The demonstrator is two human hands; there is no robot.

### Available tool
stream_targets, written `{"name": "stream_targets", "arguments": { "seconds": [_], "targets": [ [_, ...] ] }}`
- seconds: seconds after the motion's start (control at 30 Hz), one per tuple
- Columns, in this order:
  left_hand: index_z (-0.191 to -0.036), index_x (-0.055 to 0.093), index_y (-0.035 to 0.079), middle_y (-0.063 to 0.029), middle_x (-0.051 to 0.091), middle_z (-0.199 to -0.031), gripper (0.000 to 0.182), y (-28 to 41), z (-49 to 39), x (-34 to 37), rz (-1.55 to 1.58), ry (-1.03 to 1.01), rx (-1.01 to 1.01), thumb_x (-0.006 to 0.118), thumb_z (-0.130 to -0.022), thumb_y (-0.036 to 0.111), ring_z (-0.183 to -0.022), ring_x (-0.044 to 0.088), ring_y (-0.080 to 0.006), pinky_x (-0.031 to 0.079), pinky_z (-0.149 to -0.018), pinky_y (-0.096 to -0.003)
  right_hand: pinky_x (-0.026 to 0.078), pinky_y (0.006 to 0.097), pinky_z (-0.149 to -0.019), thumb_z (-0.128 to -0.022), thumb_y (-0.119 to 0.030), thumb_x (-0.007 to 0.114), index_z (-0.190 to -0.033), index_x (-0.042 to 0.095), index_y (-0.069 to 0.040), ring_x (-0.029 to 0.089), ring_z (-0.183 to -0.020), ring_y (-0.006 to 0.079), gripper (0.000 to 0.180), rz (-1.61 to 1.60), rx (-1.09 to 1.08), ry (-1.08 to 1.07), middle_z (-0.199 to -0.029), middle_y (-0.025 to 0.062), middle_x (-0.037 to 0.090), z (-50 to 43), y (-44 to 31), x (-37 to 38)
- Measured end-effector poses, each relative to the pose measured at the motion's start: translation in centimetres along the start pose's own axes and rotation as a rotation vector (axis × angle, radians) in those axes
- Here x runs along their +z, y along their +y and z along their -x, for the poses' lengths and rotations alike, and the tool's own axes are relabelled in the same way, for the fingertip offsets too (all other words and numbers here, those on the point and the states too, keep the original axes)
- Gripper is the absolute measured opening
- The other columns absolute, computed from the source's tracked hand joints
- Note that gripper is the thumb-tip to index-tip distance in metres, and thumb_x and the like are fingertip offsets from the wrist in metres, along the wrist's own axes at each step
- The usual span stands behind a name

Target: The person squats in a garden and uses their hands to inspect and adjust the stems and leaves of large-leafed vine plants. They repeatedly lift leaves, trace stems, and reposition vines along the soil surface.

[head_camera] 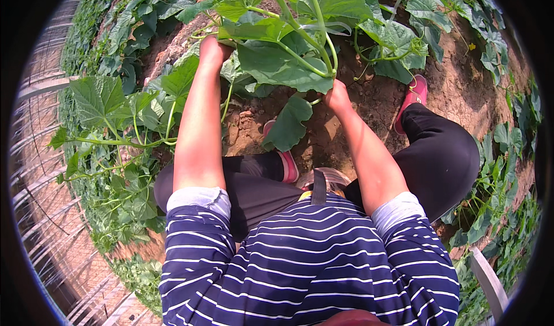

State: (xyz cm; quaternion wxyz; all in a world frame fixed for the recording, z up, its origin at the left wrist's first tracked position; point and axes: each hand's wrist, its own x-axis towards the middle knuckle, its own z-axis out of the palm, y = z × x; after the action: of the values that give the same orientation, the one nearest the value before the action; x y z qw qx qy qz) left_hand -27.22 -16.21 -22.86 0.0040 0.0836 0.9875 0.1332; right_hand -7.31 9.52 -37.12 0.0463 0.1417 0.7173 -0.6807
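Observation:
My left hand (215,51) reaches in among broad green leaves of a vine plant at the upper left of centre; its fingers are hidden behind a leaf. My right hand (337,95) is at the thick green stem (322,51) of the vine, just under the point where leaf stalks join it; leaves and the back of the hand hide its fingertips. A large lobed leaf (283,68) spans the space between both hands. Below it hangs a smaller leaf (289,123). A pale, thin strip (335,26) loops around the stem higher up.
Trailing vines (125,140) with curled tendrils lie at the left, and more leaves (396,44) stand at the upper right. Dry cracked soil (346,139) shows between my feet in pink shoes (417,93). A slatted structure (43,152) runs along the far left.

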Motion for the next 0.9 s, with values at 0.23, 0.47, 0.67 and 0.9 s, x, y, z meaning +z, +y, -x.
{"name": "stream_targets", "arguments": {
  "seconds": [0.23,0.47,0.67,0.9],
  "targets": [
    [-0.088,0.061,0.004,-0.0076,0.061,-0.076,0.024,-2.3,-10.7,-7.6,0.582,-0.13,-0.158,0.074,-0.073,0.018,-0.062,0.059,-0.0176,0.047,-0.054,-0.0292,0.042,0.0265,-0.054,-0.09,-0.015,0.052,-0.085,0.059,-0.003,0.053,-0.06,0.0111,0.015,-0.084,0.025,-0.078,-0.066,0.0005,0.056,1.1,-2.1,1.1],
    [-0.132,0.021,-0.004,-0.0202,0.048,-0.117,0.054,5.5,1.5,-16.9,1.126,0.385,-0.142,0.053,-0.089,0.004,-0.09,0.063,-0.0313,0.054,-0.069,-0.0358,0.041,0.0318,-0.055,-0.086,-0.018,0.058,-0.086,0.061,-0.002,0.054,-0.058,0.0155,0.016,-0.168,0.106,-0.047,-0.064,0.0063,0.058,-0.1,-2.0,2.7],
    [-0.093,0.052,0.002,-0.0047,0.056,-0.083,0.007,7.6,15.7,-13.7,1.393,0.246,0.03,0.051,-0.091,0.008,-0.066,0.052,-0.0096,0.044,-0.06,-0.0229,0.038,0.0258,-0.052,-0.091,-0.017,0.053,-0.086,0.061,-0.004,0.049,-0.057,0.0094,0.017,0.009,0.016,0.076,-0.064,0.0007,0.055,0.1,-0.9,2.2],
    [-0.107,0.063,0.003,-0.0096,0.049,-0.124,0.025,13.8,16.4,-2.6,0.846,-0.54,-0.071,0.064,-0.085,0.014,-0.096,0.054,-0.0108,0.044,-0.085,-0.0265,0.047,0.0337,-0.059,-0.083,-0.02,0.059,-0.083,0.062,-0.002,0.061,-0.062,0.0207,0.018,0.018,-0.117,0.131,-0.066,0.0125,0.062,-0.5,-1.1,4.1]
  ]
}}
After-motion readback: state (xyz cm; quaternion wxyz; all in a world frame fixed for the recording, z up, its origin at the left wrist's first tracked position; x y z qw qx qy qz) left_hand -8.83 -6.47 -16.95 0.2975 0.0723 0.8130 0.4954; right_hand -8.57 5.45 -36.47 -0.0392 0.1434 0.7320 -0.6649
